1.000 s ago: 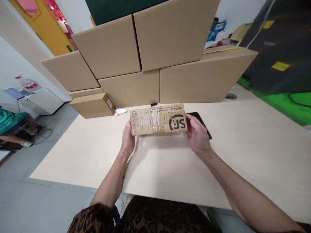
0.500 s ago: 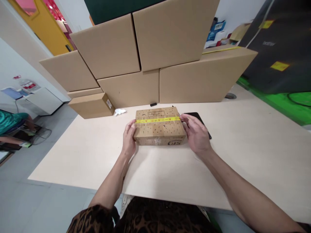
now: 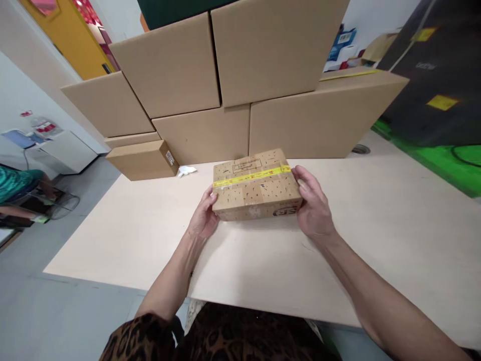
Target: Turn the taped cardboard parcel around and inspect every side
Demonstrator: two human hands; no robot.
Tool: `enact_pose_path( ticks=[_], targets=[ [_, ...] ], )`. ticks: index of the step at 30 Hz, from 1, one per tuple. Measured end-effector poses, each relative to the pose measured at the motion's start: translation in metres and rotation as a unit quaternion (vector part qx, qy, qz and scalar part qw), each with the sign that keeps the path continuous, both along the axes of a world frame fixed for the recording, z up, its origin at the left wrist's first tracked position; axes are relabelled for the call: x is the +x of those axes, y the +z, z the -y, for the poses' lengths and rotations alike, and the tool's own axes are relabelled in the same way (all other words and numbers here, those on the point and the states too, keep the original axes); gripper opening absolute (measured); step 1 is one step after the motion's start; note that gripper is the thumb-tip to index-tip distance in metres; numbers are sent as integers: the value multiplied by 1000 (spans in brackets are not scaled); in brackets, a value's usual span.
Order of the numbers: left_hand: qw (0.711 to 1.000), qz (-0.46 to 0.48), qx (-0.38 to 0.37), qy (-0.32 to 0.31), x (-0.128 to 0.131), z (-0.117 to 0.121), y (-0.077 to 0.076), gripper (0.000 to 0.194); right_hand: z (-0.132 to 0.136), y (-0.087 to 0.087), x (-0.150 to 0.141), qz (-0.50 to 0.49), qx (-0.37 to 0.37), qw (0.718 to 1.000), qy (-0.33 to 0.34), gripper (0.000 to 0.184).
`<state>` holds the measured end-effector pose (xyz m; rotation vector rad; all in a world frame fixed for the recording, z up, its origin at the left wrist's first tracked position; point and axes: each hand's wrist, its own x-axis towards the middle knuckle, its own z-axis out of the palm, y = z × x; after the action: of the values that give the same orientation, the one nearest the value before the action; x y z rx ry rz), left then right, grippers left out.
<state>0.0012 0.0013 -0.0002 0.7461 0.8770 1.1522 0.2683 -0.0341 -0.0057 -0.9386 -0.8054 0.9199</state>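
1. A brown cardboard parcel [image 3: 259, 193] sits between my two hands above the middle of the table, its speckled top facing up and slightly tilted. I cannot tell whether its underside meets the tabletop.

2. A strip of yellow tape [image 3: 250, 177] bearing red marks crosses the parcel's top from end to end; a printed panel lies beyond it, and part of a dark printed logo [image 3: 286, 211] shows on the side facing me.

3. My left hand [image 3: 203, 215] grips the left end, fingers bent against the cardboard near the end of the tape.

4. My right hand [image 3: 314, 203] presses the opposite end, fingers curved round its edge, so that the parcel is clamped between both hands.

5. Below us spreads the pale table [image 3: 131, 235], with a crumpled white scrap [image 3: 187, 171] near its far side, just beside a smaller closed box [image 3: 141, 163] with a label on its end.

6. Behind the parcel, large plain cartons [image 3: 199, 133] stand stacked like a wall, a dark green object [image 3: 176, 11] on top; a round object [image 3: 361, 149] lies near their right end.

7. Farther out, a dark covered object [image 3: 443, 75] with yellow patches stands at right. At left, a seated person in green [image 3: 17, 184] is partly in view, near a white cabinet [image 3: 71, 153] with a clear bottle [image 3: 47, 126] on it.
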Motion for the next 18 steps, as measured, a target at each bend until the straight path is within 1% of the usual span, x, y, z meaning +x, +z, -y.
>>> enact_pose_path(
  ticks=[2, 3, 4, 7, 9, 11, 12, 13, 14, 15, 17, 18],
  targets=[
    [1000, -24, 12, -1, 2, 2, -1, 62, -5, -6, 3, -2, -42, 999, 6, 69],
    [999, -26, 27, 10, 2, 3, -1, 64, -8, -8, 4, -13, -59, 998, 18, 68],
    [998, -19, 47, 25, 2, 3, 0, 65, -10, -9, 4, -30, -71, 996, 33, 64],
    [990, 26, 123, 64, 2, 4, 3, 66, -11, -10, 0, -104, -103, 987, 73, 45],
    [983, 38, 171, 55, 3, 6, 6, 66, -8, -10, -6, -142, -141, 972, 122, 37],
    [977, 13, 213, 22, 7, 9, 6, 70, -5, -12, -13, -139, -187, 954, 189, 39],
    [975, -8, 224, 5, 8, 11, 6, 74, -3, -15, -16, -121, -206, 948, 210, 42],
    [974, -31, 226, -11, 9, 12, 5, 79, -2, -17, -17, -95, -218, 948, 210, 47],
    [974, -53, 219, -23, 10, 12, 3, 82, -2, -20, -18, -63, -216, 956, 185, 52],
    [976, -72, 204, -32, 11, 12, 1, 86, -2, -23, -17, -26, -201, 968, 145, 58],
    [980, -103, 167, -42, 11, 11, -3, 89, -4, -28, -12, 48, -141, 986, 69, 69],
    [980, -120, 152, -49, 11, 11, -5, 89, -5, -29, -10, 77, -109, 989, 59, 73]
  ],
)
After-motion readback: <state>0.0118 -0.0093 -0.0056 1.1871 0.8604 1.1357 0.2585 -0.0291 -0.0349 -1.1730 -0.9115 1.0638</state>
